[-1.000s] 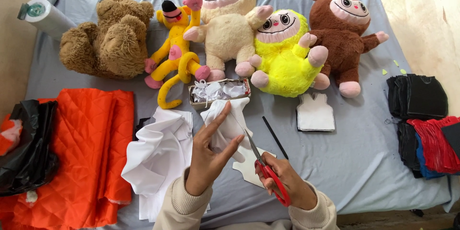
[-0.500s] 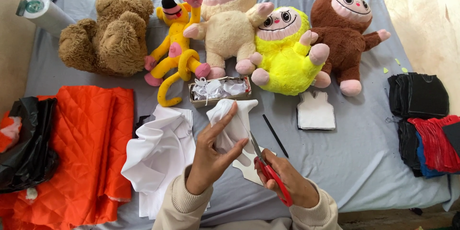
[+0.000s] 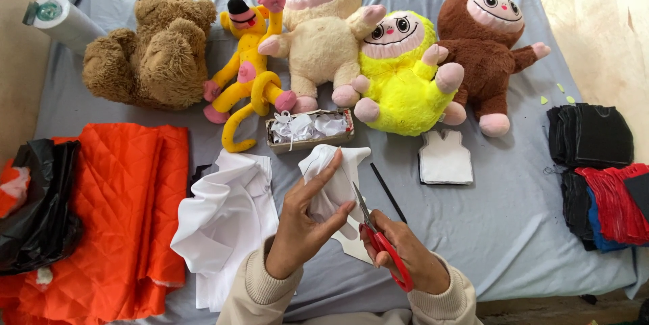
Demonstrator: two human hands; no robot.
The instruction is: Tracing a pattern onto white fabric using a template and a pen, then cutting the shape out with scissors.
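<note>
A grey sheet covers the work surface, with bare floor showing along the right and left edges. On the left lies a folded orange quilt, with a black bag at its left edge. Across the far side sits a row of plush toys: a brown bear, a cream toy, a yellow toy, a dark brown toy and a thin yellow monkey. A paper roll lies at the far left corner. On the right is a stack of black, red and blue cloth pieces. Near centre, a pile of white fabric lies just left of the hands; a small box of white scraps sits beyond it, and a vest-shaped template lies to the right. The white piece is held up over the sheet at near centre. It appears light, thin and limp; it will likely sag and shift unless kept taut, so grip is best taken close to the cut line. The left hand is partly closed, pinching the piece between thumb and fingers, index extended along it. The right hand is closed through the red handles of the scissors, whose blades are slightly parted at the edge of the piece. A thin black stick lies just beyond the scissors.
</note>
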